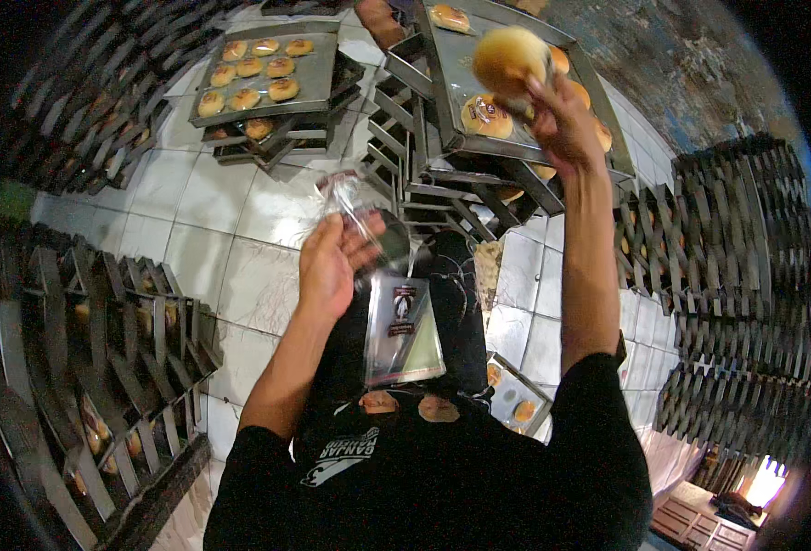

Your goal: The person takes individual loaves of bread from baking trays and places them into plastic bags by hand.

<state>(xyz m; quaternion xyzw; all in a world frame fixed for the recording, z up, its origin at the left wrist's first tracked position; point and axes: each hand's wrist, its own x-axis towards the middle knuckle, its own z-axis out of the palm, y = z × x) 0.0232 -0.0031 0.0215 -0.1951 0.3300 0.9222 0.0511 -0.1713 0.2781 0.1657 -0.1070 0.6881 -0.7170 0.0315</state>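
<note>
My right hand [562, 124] is raised over the metal tray [455, 131] at the upper right, its fingers closed on a round bread bun [510, 60] that looks blurred. On that tray lie a bun in a printed clear wrapper [487, 116] and several others. My left hand [336, 265], at centre left, holds a clear plastic bag with dark print [350, 196] between thumb and fingers. Below it, a stack of clear printed bags [405, 337] rests on my lap.
Wrapped buns [248, 67] fill a tray [202, 113] on a stack at the upper left. Tall stacks of metal trays stand at left [102, 344] and right [729, 275]. A low tray with buns [509, 406] lies on the white tiled floor [261, 275] beside me.
</note>
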